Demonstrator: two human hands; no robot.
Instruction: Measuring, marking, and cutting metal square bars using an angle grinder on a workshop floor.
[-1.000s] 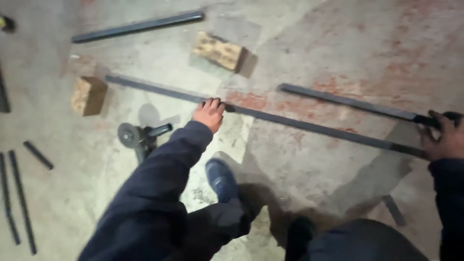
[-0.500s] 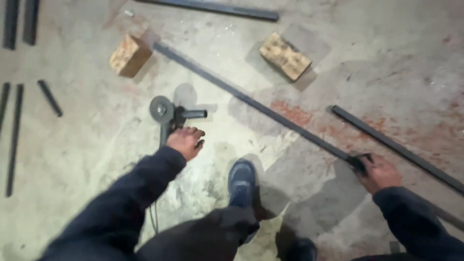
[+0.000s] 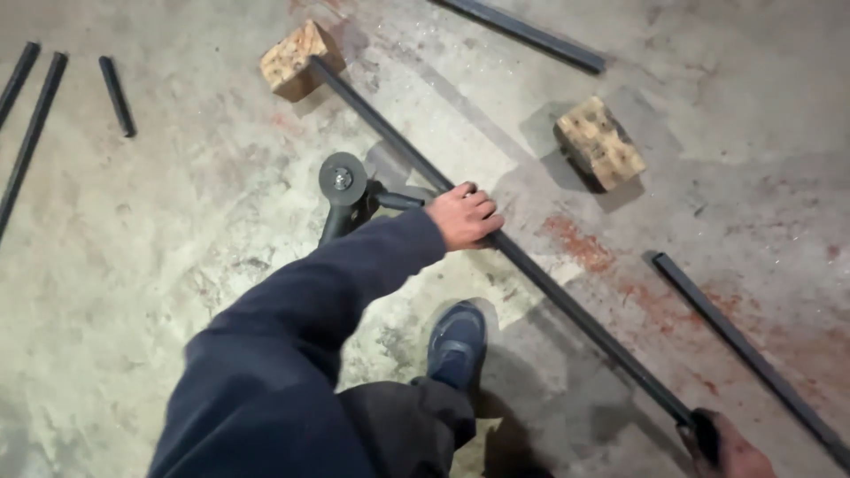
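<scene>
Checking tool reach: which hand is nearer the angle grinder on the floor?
Left. The left hand grips the long steel bar right beside the angle grinder. The right hand holds the bar's near end, far from the grinder.

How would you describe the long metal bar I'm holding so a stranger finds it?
On the concrete floor, it is the long dark steel bar running diagonally. Unlike the loose bars, one end rests on a wooden block, and both hands grip it.

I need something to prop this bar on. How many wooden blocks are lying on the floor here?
2. One wooden block lies at the top left, at the far end of the long bar; the other block lies at the upper right, apart from it. More may lie outside the view.
</scene>
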